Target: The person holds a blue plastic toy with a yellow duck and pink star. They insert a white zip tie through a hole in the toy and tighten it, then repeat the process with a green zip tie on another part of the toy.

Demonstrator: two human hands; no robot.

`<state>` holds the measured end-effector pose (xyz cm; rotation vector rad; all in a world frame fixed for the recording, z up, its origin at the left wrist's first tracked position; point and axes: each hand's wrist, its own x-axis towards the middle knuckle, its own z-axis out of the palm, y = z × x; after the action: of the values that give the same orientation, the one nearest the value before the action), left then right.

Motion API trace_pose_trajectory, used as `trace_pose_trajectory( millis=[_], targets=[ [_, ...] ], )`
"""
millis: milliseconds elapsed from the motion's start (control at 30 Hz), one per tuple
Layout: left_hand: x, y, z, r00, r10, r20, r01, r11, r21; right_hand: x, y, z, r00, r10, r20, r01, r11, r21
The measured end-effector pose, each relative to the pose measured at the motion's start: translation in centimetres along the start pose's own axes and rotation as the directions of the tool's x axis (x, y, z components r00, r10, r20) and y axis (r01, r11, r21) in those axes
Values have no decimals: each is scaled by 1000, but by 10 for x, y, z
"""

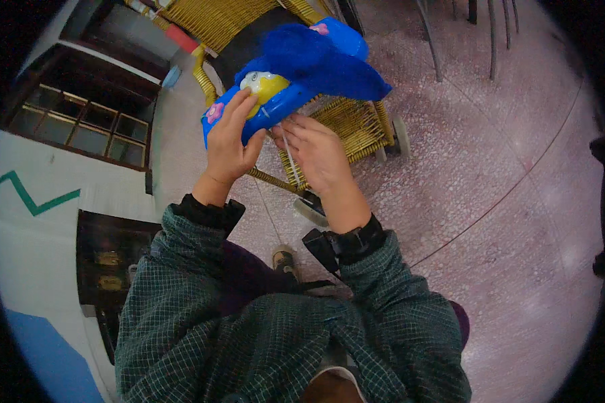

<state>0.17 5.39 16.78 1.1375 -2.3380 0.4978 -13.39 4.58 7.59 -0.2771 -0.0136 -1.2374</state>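
Observation:
A blue plastic tray-like piece with a yellow-and-white panel and pink flowers lies across a woven yellow wicker stroller. My left hand grips its near left part, with fingers over the top by the panel and the thumb at the near edge. Bunched over the piece is a fuzzy dark blue cloth. Just below the near edge, my right hand has its fingertips closed at the top of a thin white strap, which hangs down in front of the wicker. The fingertips are partly hidden.
The stroller's wheels stand on a speckled pinkish floor. My shoe is close to its near wheel. Thin metal legs rise at the far right. A white wall and dark cabinet flank the left.

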Motion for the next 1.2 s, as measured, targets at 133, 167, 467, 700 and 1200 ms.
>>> trace_pose_trajectory(
  millis=[133,167,467,700,1200],
  targets=[
    [0,0,-1,999,-24,-39,23,999,-23,-1,-11,-3,987,-134,-90,66,843,-533],
    [-1,0,-1,999,-30,-34,28,999,-47,-2,-18,-2,975,-204,-86,85,702,-708],
    [-2,-1,-7,997,-55,-60,47,989,-139,12,-90,35,573,-559,599,324,-517,-793],
    [-3,-1,-8,998,-42,-53,36,993,-109,50,-84,45,661,-220,717,238,-845,-479],
    [-5,-12,-13,1000,11,9,-9,977,-212,37,-225,42,631,-776,5,-171,-146,-974]
  ],
)
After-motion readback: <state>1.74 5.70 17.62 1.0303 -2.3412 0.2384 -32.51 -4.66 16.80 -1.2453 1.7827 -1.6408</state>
